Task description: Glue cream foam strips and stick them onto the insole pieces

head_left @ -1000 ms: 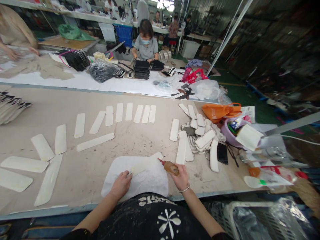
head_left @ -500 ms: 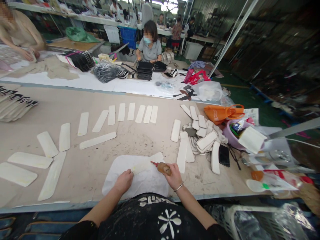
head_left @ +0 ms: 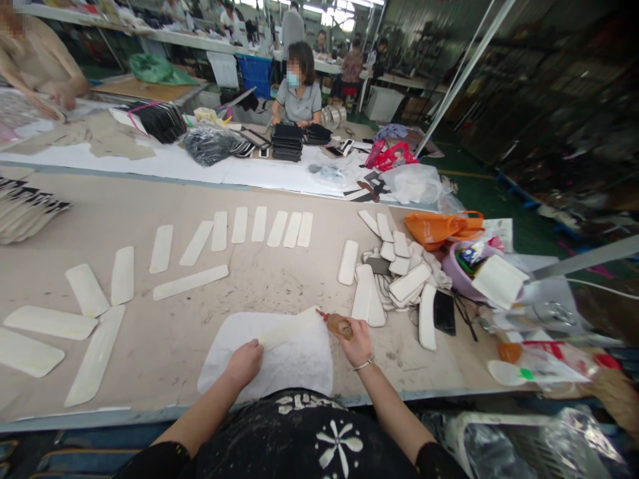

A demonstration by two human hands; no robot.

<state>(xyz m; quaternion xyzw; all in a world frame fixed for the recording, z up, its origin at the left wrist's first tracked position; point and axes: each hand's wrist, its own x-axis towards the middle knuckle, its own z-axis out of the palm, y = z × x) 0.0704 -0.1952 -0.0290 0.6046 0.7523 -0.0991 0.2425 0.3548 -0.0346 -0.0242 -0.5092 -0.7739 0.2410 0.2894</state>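
Note:
A long cream strip [head_left: 289, 328] lies slantwise on a white sheet [head_left: 294, 362] at the near table edge. My left hand [head_left: 244, 362] presses down on the strip's near end, fingers curled. My right hand [head_left: 355, 343] is closed round a small brown glue bottle [head_left: 340, 325] whose red nozzle touches the strip's far end.
Several cream strips [head_left: 239, 225] lie fanned across the beige table [head_left: 299, 266]. A heap of strips [head_left: 394, 273] and a black phone [head_left: 443, 311] sit to the right, beside an orange bag [head_left: 434, 226] and a purple tub [head_left: 462, 273]. Other people work at the far tables.
My right hand first drew the bottle's nozzle in along the strip, then ran it back out to the strip's far end. The left hand stayed in place.

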